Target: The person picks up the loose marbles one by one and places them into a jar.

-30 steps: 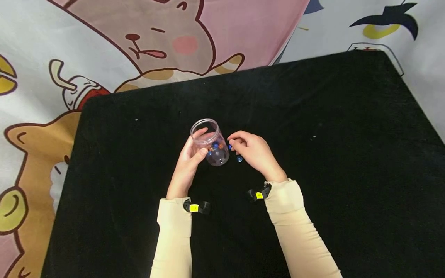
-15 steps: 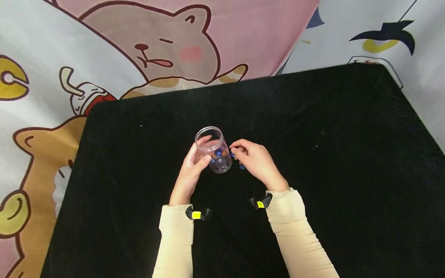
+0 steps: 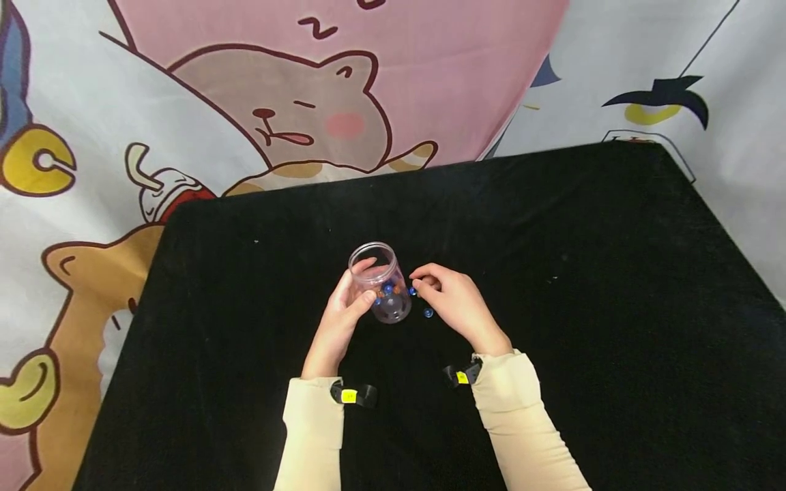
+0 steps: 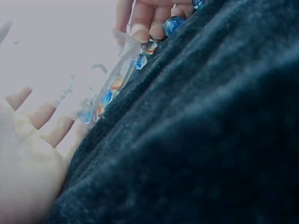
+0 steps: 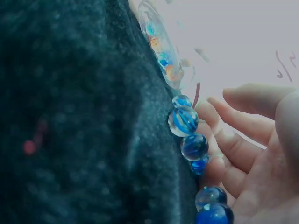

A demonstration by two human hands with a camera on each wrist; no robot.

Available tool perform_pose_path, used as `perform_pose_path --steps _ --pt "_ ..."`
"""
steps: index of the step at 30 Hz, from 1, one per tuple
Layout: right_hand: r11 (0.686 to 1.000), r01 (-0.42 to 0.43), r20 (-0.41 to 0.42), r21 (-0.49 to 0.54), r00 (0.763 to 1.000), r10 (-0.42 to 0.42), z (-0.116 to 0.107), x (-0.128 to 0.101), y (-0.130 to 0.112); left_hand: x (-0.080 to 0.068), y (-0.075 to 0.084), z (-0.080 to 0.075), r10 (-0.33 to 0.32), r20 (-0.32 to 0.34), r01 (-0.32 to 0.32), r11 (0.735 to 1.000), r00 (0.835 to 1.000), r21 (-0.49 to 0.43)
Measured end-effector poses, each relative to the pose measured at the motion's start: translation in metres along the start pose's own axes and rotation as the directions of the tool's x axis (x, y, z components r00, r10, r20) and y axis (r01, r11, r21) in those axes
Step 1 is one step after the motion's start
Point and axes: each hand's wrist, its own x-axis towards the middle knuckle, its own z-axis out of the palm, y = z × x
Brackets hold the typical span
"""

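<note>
Head view: two beige sleeves [image 3: 310,436] enter from the near edge of the black cloth [image 3: 614,307]. With the clear jar [image 3: 382,286] as landmark, the left hand [image 3: 340,315] lies on its near-left side, fingers and thumb curled around the jar's wall, holding it upright. The right hand [image 3: 451,303] sits just right of the jar, fingers bent loosely over blue marbles [image 5: 183,120] lined up on the cloth; whether it pinches one, I cannot tell. One blue marble [image 3: 428,313] lies near-right of the jar, beside the right hand. Inside the jar rest blue and orange marbles [image 3: 389,290]. Beyond the jar hangs a cartoon backdrop [image 3: 276,102].
</note>
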Motion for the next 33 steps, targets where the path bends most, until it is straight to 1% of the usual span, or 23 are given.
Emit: perform_pose_path --steps 6,10,15,18,21,23,27,30,33 --pt "1.000 -0.006 0.013 -0.005 1.000 0.006 0.000 -0.002 -0.001 -0.006 0.013 0.003 -0.013 -0.005 0.013 1.000 1.000 0.014" --pt "1.000 0.002 0.020 -0.020 1.000 -0.002 -0.001 -0.002 -0.001 -0.006 0.017 0.004 -0.022 -0.001 0.022 1.000 1.000 0.022" --pt "0.998 0.025 -0.001 -0.058 1.000 -0.025 -0.005 -0.001 -0.001 -0.004 0.011 0.002 -0.018 -0.003 0.018 1.000 1.000 -0.008" --pt "0.995 0.043 -0.046 -0.090 0.998 -0.047 -0.008 -0.001 -0.001 -0.003 0.006 0.001 -0.014 -0.004 0.013 1.000 1.000 -0.018" --pt "0.991 0.041 -0.087 -0.125 0.995 -0.052 -0.012 -0.002 0.000 -0.002 0.002 0.000 -0.010 -0.003 0.010 1.000 1.000 -0.005" --pt "0.990 0.011 -0.087 -0.139 0.996 -0.023 -0.014 -0.003 0.001 -0.001 0.001 0.000 -0.012 -0.003 0.012 1.000 1.000 0.001" --pt "0.984 -0.064 -0.029 -0.166 0.998 0.060 -0.017 -0.006 0.001 -0.001 0.000 0.000 -0.012 -0.001 0.012 1.000 1.000 0.009" --pt "0.970 -0.110 0.008 -0.217 0.993 0.115 -0.019 -0.007 0.000 -0.001 0.001 0.000 -0.011 0.002 0.011 1.000 1.000 0.013" --pt "0.952 -0.151 0.027 -0.266 0.986 0.164 -0.020 -0.009 -0.001 -0.002 0.001 0.001 -0.011 0.010 0.011 1.000 1.000 0.002"
